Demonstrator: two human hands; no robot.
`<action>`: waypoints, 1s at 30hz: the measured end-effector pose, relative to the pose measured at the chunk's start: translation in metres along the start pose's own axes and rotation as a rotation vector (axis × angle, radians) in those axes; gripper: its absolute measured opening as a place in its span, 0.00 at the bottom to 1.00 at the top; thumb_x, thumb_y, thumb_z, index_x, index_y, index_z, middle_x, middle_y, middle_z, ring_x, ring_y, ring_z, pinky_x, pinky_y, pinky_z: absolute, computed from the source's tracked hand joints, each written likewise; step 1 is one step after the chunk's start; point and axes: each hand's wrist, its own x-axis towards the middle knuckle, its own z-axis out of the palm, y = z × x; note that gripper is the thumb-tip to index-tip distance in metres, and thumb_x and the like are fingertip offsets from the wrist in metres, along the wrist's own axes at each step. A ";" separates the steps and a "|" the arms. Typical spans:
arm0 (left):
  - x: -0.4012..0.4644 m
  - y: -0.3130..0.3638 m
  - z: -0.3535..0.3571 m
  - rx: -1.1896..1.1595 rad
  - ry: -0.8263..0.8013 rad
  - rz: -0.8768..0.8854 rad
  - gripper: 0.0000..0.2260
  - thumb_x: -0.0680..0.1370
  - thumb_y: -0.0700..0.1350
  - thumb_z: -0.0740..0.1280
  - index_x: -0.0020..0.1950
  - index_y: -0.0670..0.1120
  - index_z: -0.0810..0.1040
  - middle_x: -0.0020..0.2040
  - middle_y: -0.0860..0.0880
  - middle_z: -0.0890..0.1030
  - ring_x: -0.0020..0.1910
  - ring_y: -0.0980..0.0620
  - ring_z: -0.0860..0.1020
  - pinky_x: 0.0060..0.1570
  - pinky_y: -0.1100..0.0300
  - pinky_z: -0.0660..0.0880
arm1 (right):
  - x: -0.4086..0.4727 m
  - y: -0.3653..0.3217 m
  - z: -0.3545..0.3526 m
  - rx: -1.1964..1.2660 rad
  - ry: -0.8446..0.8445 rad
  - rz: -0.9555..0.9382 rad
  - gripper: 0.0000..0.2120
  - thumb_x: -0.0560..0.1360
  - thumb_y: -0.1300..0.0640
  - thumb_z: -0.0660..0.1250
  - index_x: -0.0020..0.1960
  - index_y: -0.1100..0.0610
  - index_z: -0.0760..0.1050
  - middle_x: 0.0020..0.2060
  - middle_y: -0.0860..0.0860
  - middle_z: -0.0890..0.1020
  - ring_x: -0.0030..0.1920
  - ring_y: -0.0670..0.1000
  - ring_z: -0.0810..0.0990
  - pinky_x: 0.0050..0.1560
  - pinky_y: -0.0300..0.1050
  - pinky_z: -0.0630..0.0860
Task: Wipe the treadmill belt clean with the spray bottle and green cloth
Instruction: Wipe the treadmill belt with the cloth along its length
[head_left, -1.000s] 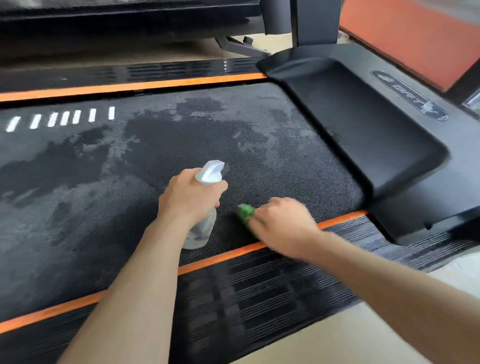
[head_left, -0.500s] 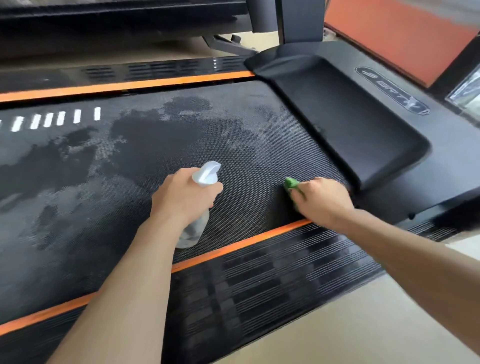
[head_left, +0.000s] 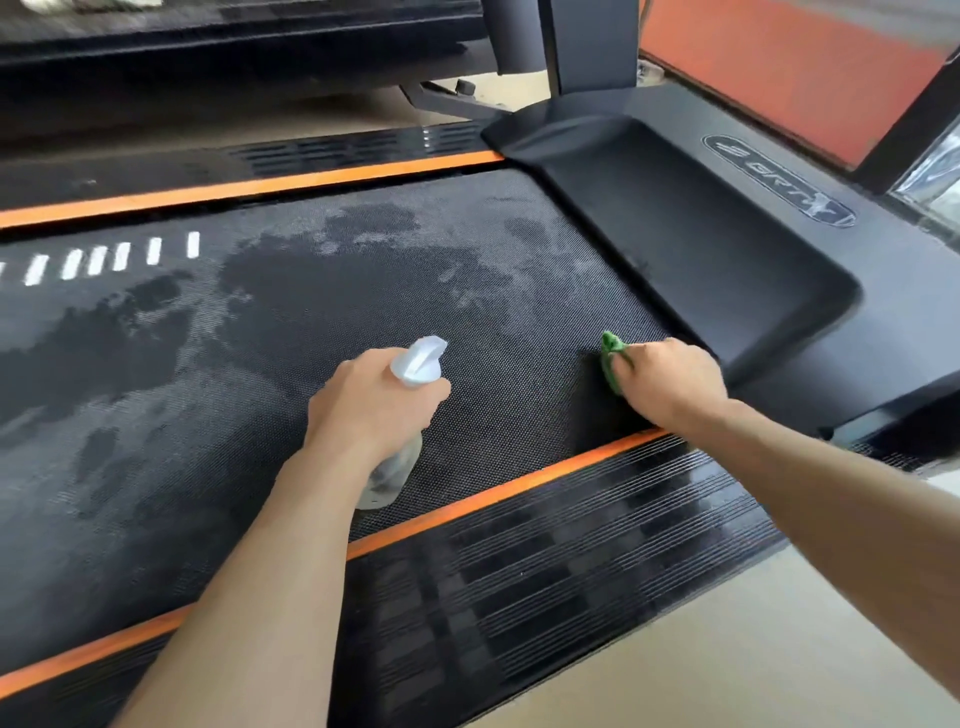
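A: Head view: what is your left hand (head_left: 371, 402) doing?
B: Your fingers are curled round the neck of the bottle (head_left: 402, 415), which hangs above the belt (head_left: 291, 312) near its front edge, nozzle pointing away from you.
A: And your right hand (head_left: 670, 382)?
B: It grips the cloth (head_left: 612, 358), bunched up, and presses it onto the belt at the right end, just beside the black cover (head_left: 701, 249) and near the orange strip (head_left: 498, 493) along the front edge.
A: The belt itself?
B: Dark wet patches spread over its middle and left. 7 white dashes (head_left: 122, 257) sit by the far edge, left.
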 end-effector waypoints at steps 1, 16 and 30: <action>0.001 0.000 0.000 0.019 -0.008 0.003 0.10 0.76 0.55 0.67 0.43 0.50 0.81 0.39 0.53 0.86 0.45 0.48 0.82 0.50 0.51 0.77 | -0.004 -0.015 -0.001 -0.001 -0.009 -0.007 0.24 0.82 0.42 0.50 0.46 0.55 0.79 0.47 0.59 0.83 0.50 0.62 0.81 0.50 0.51 0.77; 0.005 0.003 0.000 0.004 -0.020 -0.020 0.10 0.76 0.55 0.68 0.42 0.50 0.81 0.36 0.54 0.86 0.46 0.49 0.81 0.53 0.51 0.77 | 0.010 0.022 0.001 -0.053 -0.035 -0.010 0.28 0.81 0.39 0.44 0.42 0.53 0.75 0.45 0.55 0.84 0.50 0.60 0.81 0.52 0.52 0.78; 0.003 0.017 0.005 -0.117 -0.060 -0.005 0.11 0.74 0.53 0.69 0.37 0.48 0.81 0.35 0.52 0.87 0.43 0.47 0.83 0.54 0.47 0.80 | 0.018 0.004 0.004 -0.082 0.043 -0.066 0.27 0.83 0.40 0.44 0.48 0.54 0.77 0.43 0.56 0.85 0.46 0.61 0.83 0.46 0.52 0.80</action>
